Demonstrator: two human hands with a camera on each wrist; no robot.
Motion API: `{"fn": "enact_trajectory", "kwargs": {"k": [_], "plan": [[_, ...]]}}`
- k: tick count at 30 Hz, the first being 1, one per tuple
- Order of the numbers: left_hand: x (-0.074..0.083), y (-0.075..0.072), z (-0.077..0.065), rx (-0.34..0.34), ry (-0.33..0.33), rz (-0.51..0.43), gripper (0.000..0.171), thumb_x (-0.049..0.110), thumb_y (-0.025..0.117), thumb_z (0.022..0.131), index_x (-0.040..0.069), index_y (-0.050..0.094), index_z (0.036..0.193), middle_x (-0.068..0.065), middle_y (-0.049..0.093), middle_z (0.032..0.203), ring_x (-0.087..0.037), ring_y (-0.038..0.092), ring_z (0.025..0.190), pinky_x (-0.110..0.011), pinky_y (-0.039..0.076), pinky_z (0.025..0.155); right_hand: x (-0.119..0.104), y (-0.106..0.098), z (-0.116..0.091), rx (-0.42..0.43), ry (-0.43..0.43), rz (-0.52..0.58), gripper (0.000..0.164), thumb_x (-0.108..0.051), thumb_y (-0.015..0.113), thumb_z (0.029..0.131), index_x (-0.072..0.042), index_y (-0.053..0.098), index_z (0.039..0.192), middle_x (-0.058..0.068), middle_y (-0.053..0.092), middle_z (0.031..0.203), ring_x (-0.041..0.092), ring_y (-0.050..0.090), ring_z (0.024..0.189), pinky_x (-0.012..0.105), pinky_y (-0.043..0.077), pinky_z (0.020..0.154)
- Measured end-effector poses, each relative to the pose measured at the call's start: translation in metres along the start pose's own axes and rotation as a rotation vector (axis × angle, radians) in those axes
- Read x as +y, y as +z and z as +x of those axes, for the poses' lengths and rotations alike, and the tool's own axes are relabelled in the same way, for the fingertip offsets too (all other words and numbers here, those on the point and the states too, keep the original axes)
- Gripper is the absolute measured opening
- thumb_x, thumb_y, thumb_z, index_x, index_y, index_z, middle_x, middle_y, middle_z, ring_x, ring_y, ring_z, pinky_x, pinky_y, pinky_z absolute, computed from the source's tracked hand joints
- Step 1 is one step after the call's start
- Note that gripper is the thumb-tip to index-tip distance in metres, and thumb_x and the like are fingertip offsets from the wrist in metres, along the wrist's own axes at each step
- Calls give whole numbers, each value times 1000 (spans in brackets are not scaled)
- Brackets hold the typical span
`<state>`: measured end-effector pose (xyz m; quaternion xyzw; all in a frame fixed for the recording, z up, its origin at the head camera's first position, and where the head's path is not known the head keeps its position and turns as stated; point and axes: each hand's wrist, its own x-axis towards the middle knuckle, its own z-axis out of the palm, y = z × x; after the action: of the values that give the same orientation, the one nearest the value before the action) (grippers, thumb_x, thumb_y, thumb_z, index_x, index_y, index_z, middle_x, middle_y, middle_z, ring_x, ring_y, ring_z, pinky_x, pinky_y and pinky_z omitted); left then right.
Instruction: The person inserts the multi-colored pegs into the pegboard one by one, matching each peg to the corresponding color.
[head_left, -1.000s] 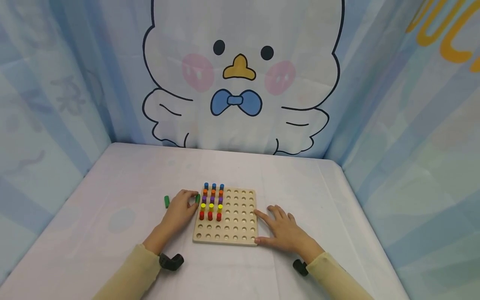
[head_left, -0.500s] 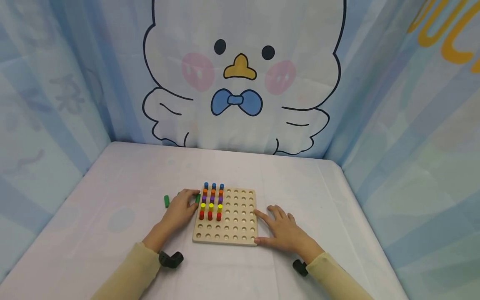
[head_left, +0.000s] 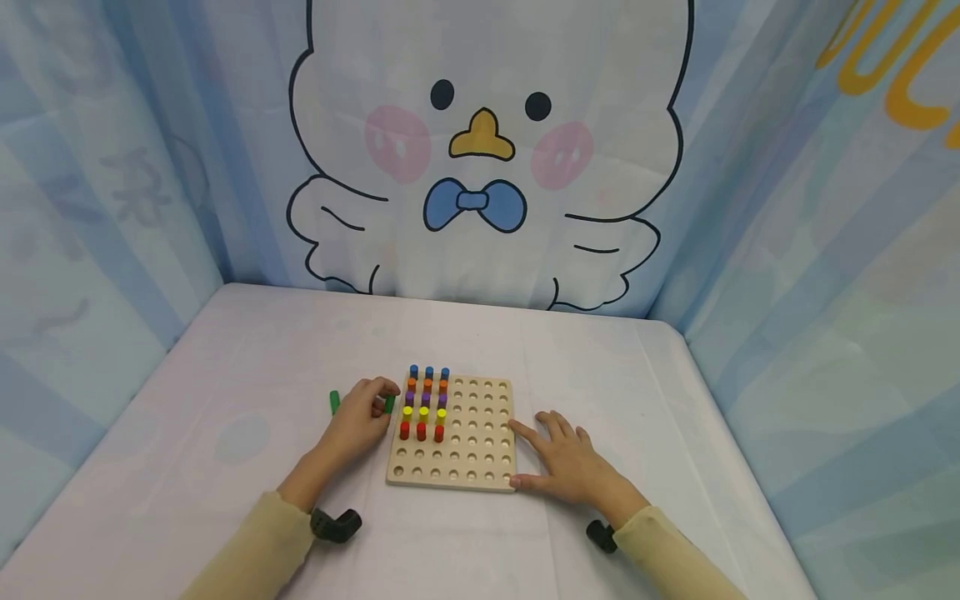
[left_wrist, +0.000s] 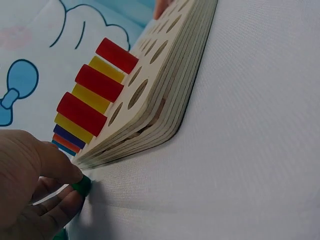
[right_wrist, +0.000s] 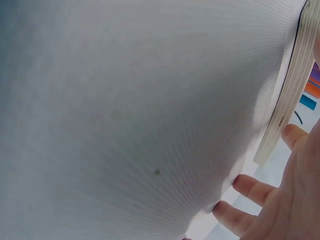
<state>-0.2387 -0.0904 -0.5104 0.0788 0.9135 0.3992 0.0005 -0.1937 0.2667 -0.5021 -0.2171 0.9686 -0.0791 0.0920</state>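
Observation:
At the left side of a wooden pegboard (head_left: 472, 458), my left hand (head_left: 362, 417) pinches a green peg (head_left: 389, 404) between thumb and fingers. The left wrist view shows the end of that green peg (left_wrist: 82, 185) poking out from the fingertips, low beside the board's edge. My right hand (head_left: 573, 462) lies spread at the board's right side, with the index finger and thumb at its edge. Blue pegs (head_left: 429, 372), orange pegs (head_left: 427, 386), purple pegs (head_left: 426, 400), yellow pegs (head_left: 424, 414) and red pegs (head_left: 422, 432) stand in rows of three on the board's left part.
Another green peg (head_left: 334, 402) lies on the white tablecloth (head_left: 247, 358), just left of my left hand. Rows of bare holes fill the board's right part and its two near rows. A curtain with a cartoon bird (head_left: 480, 250) hangs behind the table.
My left hand has drawn slightly back from the board's left edge, and the green peg has come with it. The right hand stays in place.

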Motion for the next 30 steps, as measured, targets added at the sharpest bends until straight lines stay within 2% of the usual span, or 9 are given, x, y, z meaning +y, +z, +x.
{"fn": "enact_trajectory", "kwargs": {"k": [7,16,30], "plan": [[1,1,-2,33,32,16,29,-4,63,94,8,64,120,-14,62,116,-24,60,98,-43,55,89,1,2,0,2,-2,1,87,-77,57,89,-36,32,161,21,34,159,47,31,149,76,32,108],[3,-1,-8,84,87,-22,31,-6,65,91,5,62,119,-14,62,114,-26,62,101,-44,57,90,1,3,-1,6,-1,2,87,-77,57,89,-36,33,161,21,34,159,47,32,149,77,33,108],[5,-3,-29,115,165,-60,32,-7,68,89,6,63,117,-9,64,112,-23,64,101,-42,60,89,1,2,0,10,-4,-1,87,-77,57,89,-37,33,161,21,34,159,47,32,149,76,33,108]]}}
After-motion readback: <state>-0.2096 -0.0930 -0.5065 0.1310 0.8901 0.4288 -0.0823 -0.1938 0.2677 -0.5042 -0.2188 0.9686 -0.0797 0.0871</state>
